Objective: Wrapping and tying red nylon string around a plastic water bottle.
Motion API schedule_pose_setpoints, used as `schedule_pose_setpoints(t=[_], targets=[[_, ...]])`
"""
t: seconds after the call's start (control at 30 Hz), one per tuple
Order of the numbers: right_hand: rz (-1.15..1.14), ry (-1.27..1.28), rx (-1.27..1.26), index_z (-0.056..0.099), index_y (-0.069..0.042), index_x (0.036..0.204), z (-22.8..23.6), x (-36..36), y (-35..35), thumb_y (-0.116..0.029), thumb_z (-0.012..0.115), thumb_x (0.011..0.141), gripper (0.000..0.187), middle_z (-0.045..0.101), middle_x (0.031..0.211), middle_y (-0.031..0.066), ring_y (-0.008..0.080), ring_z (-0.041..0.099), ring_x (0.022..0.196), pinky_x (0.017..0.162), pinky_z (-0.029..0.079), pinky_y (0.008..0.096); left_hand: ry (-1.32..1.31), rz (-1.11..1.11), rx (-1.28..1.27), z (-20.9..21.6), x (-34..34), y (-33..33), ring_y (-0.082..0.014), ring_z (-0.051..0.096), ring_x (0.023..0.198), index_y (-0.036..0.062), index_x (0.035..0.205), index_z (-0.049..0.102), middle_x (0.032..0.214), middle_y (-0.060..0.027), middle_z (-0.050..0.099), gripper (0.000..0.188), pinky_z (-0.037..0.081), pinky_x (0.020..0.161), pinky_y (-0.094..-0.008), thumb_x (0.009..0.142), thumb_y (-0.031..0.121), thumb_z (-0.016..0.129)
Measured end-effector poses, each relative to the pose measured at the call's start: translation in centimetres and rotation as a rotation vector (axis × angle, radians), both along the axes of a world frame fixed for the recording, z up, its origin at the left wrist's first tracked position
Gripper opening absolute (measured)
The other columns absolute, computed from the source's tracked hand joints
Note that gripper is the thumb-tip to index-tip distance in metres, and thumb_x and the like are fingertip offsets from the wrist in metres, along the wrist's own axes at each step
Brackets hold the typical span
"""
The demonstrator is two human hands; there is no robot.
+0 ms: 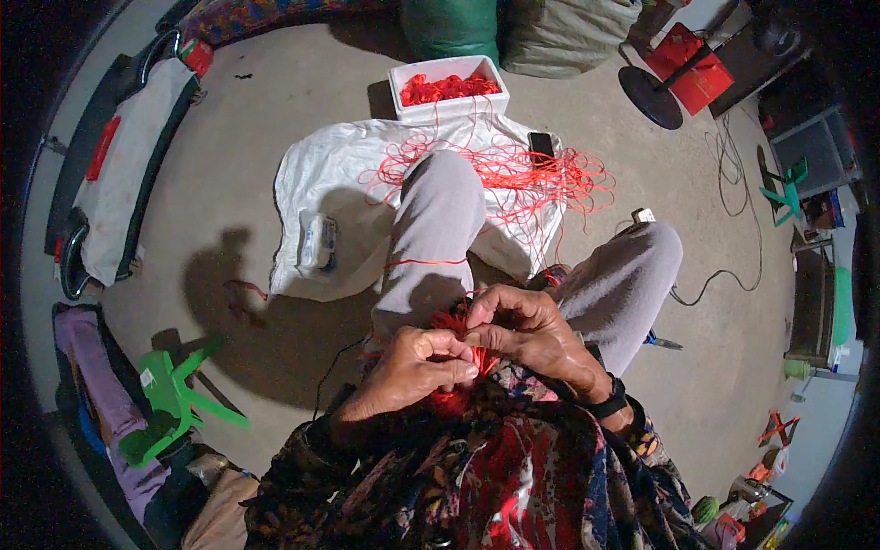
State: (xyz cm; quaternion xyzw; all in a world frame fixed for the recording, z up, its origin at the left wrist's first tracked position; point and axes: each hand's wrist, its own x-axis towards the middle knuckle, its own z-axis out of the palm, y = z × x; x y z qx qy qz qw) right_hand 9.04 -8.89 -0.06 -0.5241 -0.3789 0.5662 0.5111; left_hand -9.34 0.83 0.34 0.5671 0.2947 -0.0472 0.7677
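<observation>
Red cord: watching remotely, I note left hand and right hand, both pinched closed on its strands, just beside each other

The grey-brown floor carries a wrinkled white sheet, a green stool at the left and a dark cable. Directly on the sheet lie loose red cord (much tangled), a black phone and a white-and-blue packet.

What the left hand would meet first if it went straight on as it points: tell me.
Probably the red cord at the fingertips of the left hand, with the right hand just beyond; depth is unclear.
</observation>
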Motion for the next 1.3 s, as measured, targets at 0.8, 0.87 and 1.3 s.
schedule_pose_setpoints(t=[0.8, 0.87, 1.3], targets=[[0.123, -0.496, 0.202, 0.064, 0.000, 0.098, 0.6, -0.6, -2.9, -0.013, 0.069, 0.083, 0.021, 0.065, 0.093, 0.0113, 0.0267, 0.063, 0.085, 0.076, 0.051, 0.0351, -0.120, 0.039, -0.257, -1.9, -0.9, 0.3, -0.0121, 0.060, 0.072, 0.0017, 0.095, 0.059, 0.082, -0.0084, 0.066, 0.018, 0.047, 0.067, -0.0254, 0.088, 0.017, 0.065], [0.159, -0.437, 0.177, 0.063, 0.001, 0.098, 0.8, -0.5, -2.9, -0.011, 0.067, 0.084, 0.018, 0.065, 0.092, 0.0112, 0.0262, 0.063, 0.085, 0.076, 0.050, 0.0353, -0.112, 0.042, -0.243, -1.7, -0.9, 0.2, -0.0120, 0.060, 0.072, 0.0016, 0.095, 0.059, 0.081, -0.0084, 0.066, 0.018, 0.047, 0.067, -0.0252, 0.088, 0.017, 0.065], [0.237, -0.274, 0.161, 0.061, -0.002, 0.092, 1.7, -0.7, -3.4, 0.000, 0.061, 0.083, 0.010, 0.058, 0.080, 0.0049, 0.0154, 0.055, 0.070, 0.062, 0.044, 0.0284, -0.076, 0.024, -0.223, -1.6, -1.1, 0.2, -0.0108, 0.059, 0.074, 0.0022, 0.091, 0.059, 0.082, -0.0040, 0.065, 0.014, 0.047, 0.070, -0.0256, 0.081, 0.009, 0.067]])
